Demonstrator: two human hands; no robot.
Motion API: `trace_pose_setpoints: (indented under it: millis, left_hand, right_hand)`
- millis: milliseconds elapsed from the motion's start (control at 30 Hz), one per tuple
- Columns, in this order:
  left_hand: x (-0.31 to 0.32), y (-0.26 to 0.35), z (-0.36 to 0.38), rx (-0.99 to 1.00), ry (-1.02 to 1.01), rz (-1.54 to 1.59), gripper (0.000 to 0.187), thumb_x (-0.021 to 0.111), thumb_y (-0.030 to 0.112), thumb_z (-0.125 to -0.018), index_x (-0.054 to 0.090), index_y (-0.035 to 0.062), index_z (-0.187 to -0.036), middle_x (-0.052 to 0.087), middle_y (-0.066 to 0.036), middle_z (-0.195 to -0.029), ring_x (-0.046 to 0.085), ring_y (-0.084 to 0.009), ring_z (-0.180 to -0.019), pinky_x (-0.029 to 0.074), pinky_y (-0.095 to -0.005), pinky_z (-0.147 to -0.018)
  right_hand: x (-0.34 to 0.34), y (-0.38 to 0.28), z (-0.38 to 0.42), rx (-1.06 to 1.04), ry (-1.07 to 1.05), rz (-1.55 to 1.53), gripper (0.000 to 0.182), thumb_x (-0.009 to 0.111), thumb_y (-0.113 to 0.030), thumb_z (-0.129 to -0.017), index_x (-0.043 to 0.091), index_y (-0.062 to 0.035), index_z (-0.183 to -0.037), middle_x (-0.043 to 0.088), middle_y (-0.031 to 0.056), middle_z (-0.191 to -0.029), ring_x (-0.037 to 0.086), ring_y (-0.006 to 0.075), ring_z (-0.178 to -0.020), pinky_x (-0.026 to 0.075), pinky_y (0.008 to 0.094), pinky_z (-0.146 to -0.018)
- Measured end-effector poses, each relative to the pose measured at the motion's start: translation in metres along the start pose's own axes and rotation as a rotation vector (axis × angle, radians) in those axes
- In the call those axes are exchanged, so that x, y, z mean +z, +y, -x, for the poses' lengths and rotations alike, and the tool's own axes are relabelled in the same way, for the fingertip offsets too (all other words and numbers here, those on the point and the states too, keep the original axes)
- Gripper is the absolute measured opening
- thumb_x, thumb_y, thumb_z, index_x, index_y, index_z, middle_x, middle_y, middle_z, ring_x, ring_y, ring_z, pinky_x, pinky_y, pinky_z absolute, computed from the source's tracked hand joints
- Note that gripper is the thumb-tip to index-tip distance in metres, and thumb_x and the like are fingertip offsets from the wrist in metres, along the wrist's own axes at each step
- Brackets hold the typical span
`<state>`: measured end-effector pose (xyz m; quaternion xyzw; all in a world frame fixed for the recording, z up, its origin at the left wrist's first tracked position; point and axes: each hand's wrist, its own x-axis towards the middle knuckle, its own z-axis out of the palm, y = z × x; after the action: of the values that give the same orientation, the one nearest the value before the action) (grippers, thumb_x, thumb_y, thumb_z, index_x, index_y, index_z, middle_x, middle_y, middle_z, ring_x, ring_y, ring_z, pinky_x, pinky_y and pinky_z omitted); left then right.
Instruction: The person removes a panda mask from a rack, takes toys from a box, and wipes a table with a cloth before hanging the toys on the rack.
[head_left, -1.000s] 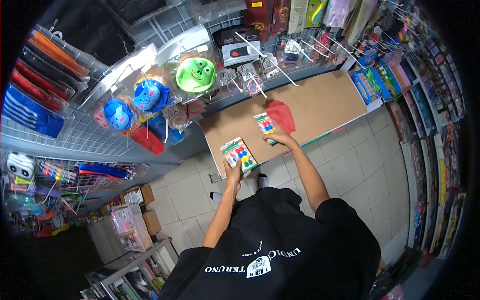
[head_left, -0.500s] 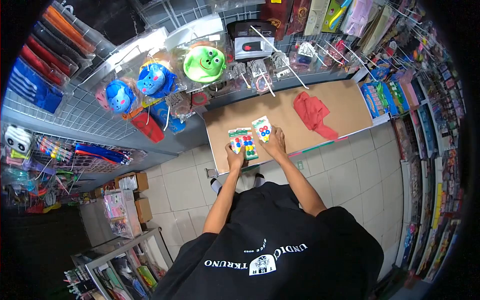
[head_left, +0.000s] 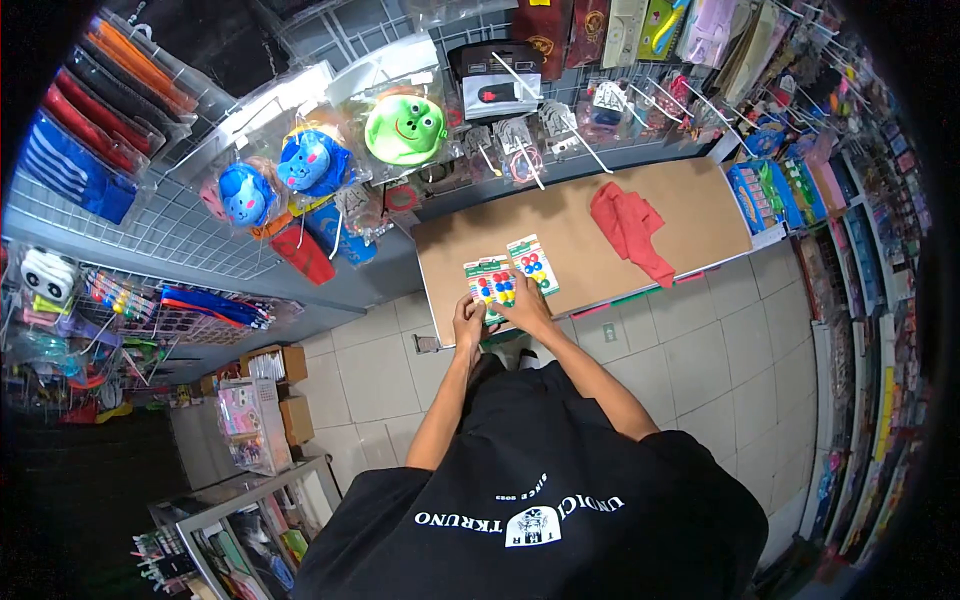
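A green-and-white blister card of round red, blue, yellow and green pieces is tilted up at the front of the brown shelf board. My left hand grips its lower left edge, fingers curled. My right hand is closed on the same card's right side, the thumb across its lower front. Just behind my right fingers, a second similar blister card lies on the board, partly covered by that hand. A crumpled red cloth lies farther right on the board.
Wire grid racks with hooks hold bagged goods beyond the board, including a green frog-faced pouch and blue animal-faced pouches. Blue packets stand at the board's right end. Stocked shelves line the right side; tiled floor lies below.
My right hand has left the right-hand card and moved left onto the other one. The right-hand card now lies free on the board. My left hand has slid to the lower corner.
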<state>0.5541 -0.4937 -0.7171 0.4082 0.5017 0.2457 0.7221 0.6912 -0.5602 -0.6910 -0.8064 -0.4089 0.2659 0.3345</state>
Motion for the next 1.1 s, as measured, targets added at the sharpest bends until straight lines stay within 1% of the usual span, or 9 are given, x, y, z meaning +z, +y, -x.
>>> trace_pose_setpoints:
  millis: [100,200,233,333,467,700,800,900,1100]
  left_hand:
    - [0.002,-0.002,0.003,0.006,-0.03,0.037,0.035,0.059,0.019,-0.097,0.047,0.01,-0.129,0.061,-0.006,-0.113,0.06,-0.0157,-0.098,0.059,-0.0314,-0.068]
    - [0.004,-0.003,0.005,0.025,0.015,0.0,0.034,0.058,0.017,-0.097,0.047,0.0074,-0.128,0.061,-0.006,-0.112,0.061,-0.0161,-0.098,0.059,-0.0325,-0.067]
    - [0.005,-0.004,0.006,0.052,0.055,-0.015,0.033,0.058,0.016,-0.097,0.047,0.0069,-0.127,0.062,-0.007,-0.109,0.061,-0.0166,-0.097,0.059,-0.0333,-0.066]
    - [0.002,-0.002,0.0,0.06,0.141,-0.055,0.03,0.057,0.014,-0.096,0.048,0.0098,-0.125,0.065,-0.005,-0.099,0.062,-0.0138,-0.086,0.058,-0.0291,-0.058]
    - [-0.007,-0.029,-0.015,0.407,0.32,-0.364,0.035,0.059,0.009,-0.092,0.046,0.0054,-0.125,0.066,-0.01,-0.099,0.064,-0.024,-0.085,0.053,-0.0352,-0.079]
    - [-0.005,-0.005,-0.003,0.297,0.327,-0.79,0.059,0.083,0.028,-0.074,0.054,0.0014,-0.118,0.052,-0.02,-0.114,0.05,-0.035,-0.111,0.042,-0.0442,-0.096]
    - [0.0,0.003,0.001,0.294,0.311,-0.848,0.066,0.085,0.03,-0.07,0.053,-0.0009,-0.118,0.055,-0.02,-0.117,0.051,-0.0373,-0.113,0.042,-0.0462,-0.098]
    - [0.003,0.007,0.0,0.25,0.26,-0.838,0.064,0.086,0.028,-0.07,0.054,-0.0002,-0.118,0.059,-0.019,-0.114,0.056,-0.0367,-0.109,0.045,-0.0456,-0.094]
    - [0.004,0.018,-0.009,0.185,0.15,-0.722,0.049,0.085,0.024,-0.072,0.061,-0.0014,-0.106,0.069,-0.019,-0.099,0.066,-0.0332,-0.097,0.051,-0.042,-0.085]
  right_hand:
    - [-0.003,0.003,-0.005,0.01,-0.03,0.003,0.09,0.082,-0.036,-0.072,0.037,-0.0009,-0.142,0.052,0.0284,-0.129,0.054,0.0392,-0.118,0.046,0.044,-0.097]
    - [0.006,0.02,-0.016,0.058,-0.042,-0.093,0.092,0.085,-0.036,-0.068,0.041,0.0018,-0.139,0.061,0.0239,-0.121,0.063,0.0329,-0.108,0.051,0.0397,-0.091]
    - [-0.002,0.02,-0.016,0.184,-0.12,-0.116,0.087,0.087,-0.036,-0.063,0.051,0.0049,-0.131,0.069,0.0191,-0.108,0.068,0.0278,-0.096,0.053,0.0357,-0.084]
    - [-0.007,0.026,-0.008,0.123,-0.148,-0.091,0.08,0.087,-0.037,-0.06,0.06,0.0061,-0.121,0.07,0.018,-0.099,0.069,0.0273,-0.091,0.054,0.0342,-0.082]
    - [-0.02,0.015,0.003,0.211,-0.212,-0.156,0.065,0.085,-0.035,-0.065,0.066,0.0044,-0.112,0.071,0.0152,-0.097,0.068,0.0224,-0.086,0.054,0.0307,-0.076]
    - [-0.067,0.045,-0.003,0.357,-0.209,-0.931,0.041,0.08,-0.022,-0.078,0.067,0.0043,-0.105,0.068,0.0055,-0.086,0.064,0.0126,-0.074,0.049,0.0203,-0.066]
    - [-0.078,0.081,-0.028,0.35,0.12,-0.643,0.05,0.083,-0.028,-0.073,0.066,0.0023,-0.109,0.067,0.009,-0.087,0.064,0.0211,-0.076,0.052,0.0303,-0.07]
    - [-0.08,0.093,-0.032,0.252,0.284,0.106,0.059,0.084,-0.025,-0.071,0.06,0.0046,-0.117,0.064,0.0188,-0.103,0.062,0.0315,-0.094,0.051,0.04,-0.085]
    - [-0.062,0.088,-0.025,0.134,0.435,0.201,0.059,0.085,-0.027,-0.07,0.058,0.0029,-0.114,0.058,0.0218,-0.111,0.054,0.0377,-0.11,0.045,0.0438,-0.095]
